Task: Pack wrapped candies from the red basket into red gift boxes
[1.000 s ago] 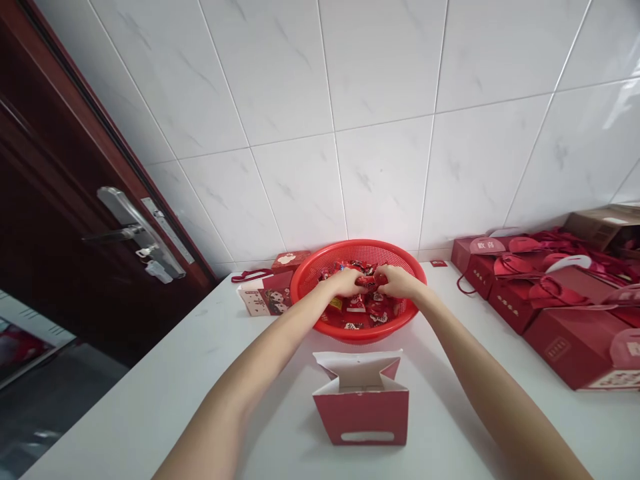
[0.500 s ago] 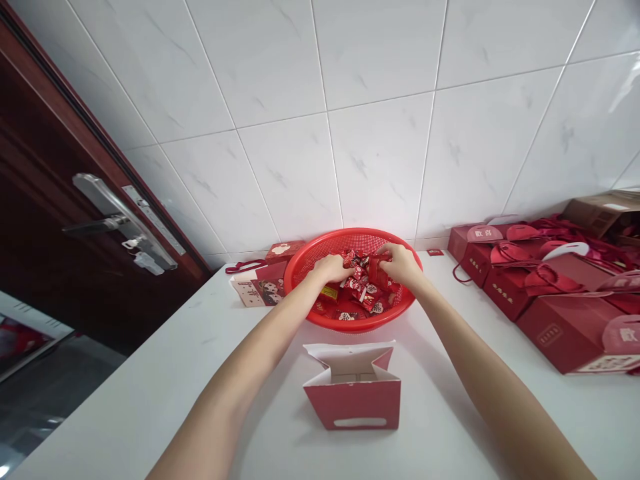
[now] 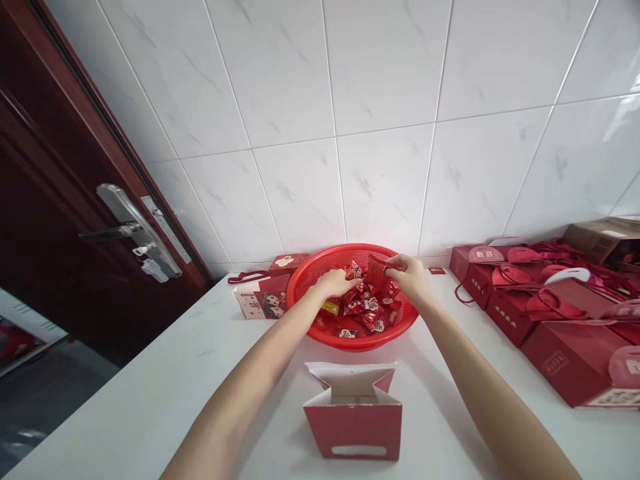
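A red plastic colander (image 3: pixel 313 339) stands against the wall with several red-wrapped candies (image 3: pixel 371 304) inside. My left hand (image 3: pixel 334 284) reaches over its left side, fingers closed down among the candies; what they hold, if anything, is hidden. At the right rim my right hand (image 3: pixel 409 276) pinches a flat red packet (image 3: pixel 376 273) between thumb and fingers, above the pile. A yellow-wrapped piece (image 3: pixel 330 307) lies below my left hand. In front of the colander stands a red paper gift box (image 3: pixel 353 427), its top open and its white inside showing.
Several red gift boxes (image 3: pixel 565 353) with ribbons fill the right side of the white table (image 3: pixel 200 373). A patterned box (image 3: pixel 260 300) sits left of the colander. A small red packet (image 3: pixel 437 271) lies by the tiled wall. A dark door (image 3: pixel 60 200) is at left.
My right hand has lifted slightly with the red packet, which now stands clearer of the candies. My left hand stays among the candies. The whole view has shifted slightly upward.
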`<state>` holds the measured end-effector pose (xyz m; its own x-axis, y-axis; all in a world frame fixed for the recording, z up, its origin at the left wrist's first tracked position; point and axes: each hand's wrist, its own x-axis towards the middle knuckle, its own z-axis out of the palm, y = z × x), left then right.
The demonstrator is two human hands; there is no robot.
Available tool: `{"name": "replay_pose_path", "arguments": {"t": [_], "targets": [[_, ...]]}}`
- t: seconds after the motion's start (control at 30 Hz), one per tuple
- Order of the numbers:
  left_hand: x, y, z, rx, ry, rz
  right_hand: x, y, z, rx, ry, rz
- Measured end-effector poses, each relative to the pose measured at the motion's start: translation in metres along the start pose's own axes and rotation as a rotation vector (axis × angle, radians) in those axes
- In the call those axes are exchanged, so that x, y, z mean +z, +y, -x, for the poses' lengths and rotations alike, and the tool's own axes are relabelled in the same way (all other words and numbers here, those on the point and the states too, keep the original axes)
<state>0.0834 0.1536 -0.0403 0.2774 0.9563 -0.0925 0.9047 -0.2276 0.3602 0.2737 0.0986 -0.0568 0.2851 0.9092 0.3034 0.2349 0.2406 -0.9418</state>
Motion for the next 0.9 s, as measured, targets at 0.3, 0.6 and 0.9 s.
{"name": "replay_pose_path", "arguments": {"t": [0.3, 0.6, 0.9], "targets": [[0.004, 0.007, -0.005, -0.023, -0.183, 0.658, -0.003, 0.001, -0.001, -0.126, -0.075, -0.098], [-0.009, 0.008, -0.001, 0.083, -0.231, 1.107, 0.009, -0.009, 0.008, -0.294, -0.366, 0.029], [-0.005, 0.008, -0.001, 0.158, -0.176, 1.228, 0.004, 0.004, -0.002, -0.082, -0.069, -0.051]]}}
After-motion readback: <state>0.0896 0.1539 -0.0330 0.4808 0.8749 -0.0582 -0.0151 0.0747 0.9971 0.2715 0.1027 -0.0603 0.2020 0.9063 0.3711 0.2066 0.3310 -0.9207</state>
